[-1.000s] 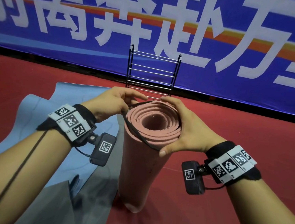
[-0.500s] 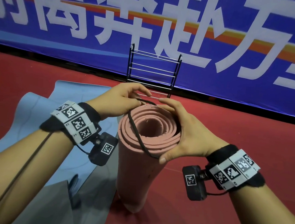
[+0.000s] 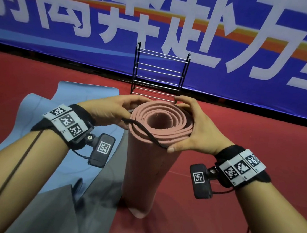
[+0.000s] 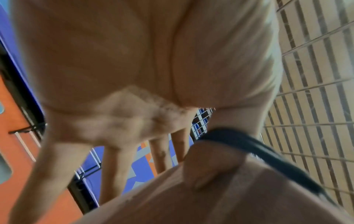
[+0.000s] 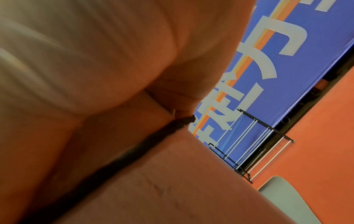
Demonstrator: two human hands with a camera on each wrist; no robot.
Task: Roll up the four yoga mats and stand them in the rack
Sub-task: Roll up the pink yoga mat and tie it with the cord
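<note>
The upright pink mat (image 3: 151, 153) is clasped between left hand (image 3: 105, 110) and right hand (image 3: 196, 131); a black strap (image 3: 144, 132) is seemingly pinched by both.

Rolled pink foam yoga mat (image 3: 145, 173) hides the black wire rack's (image 3: 160, 74) bottom rails. Both wrist views blurred; left hand's (image 4: 122, 75) fingertips hidden behind the roll. Flat grey mat (image 3: 92, 213) cut off at bottom edge.
</note>
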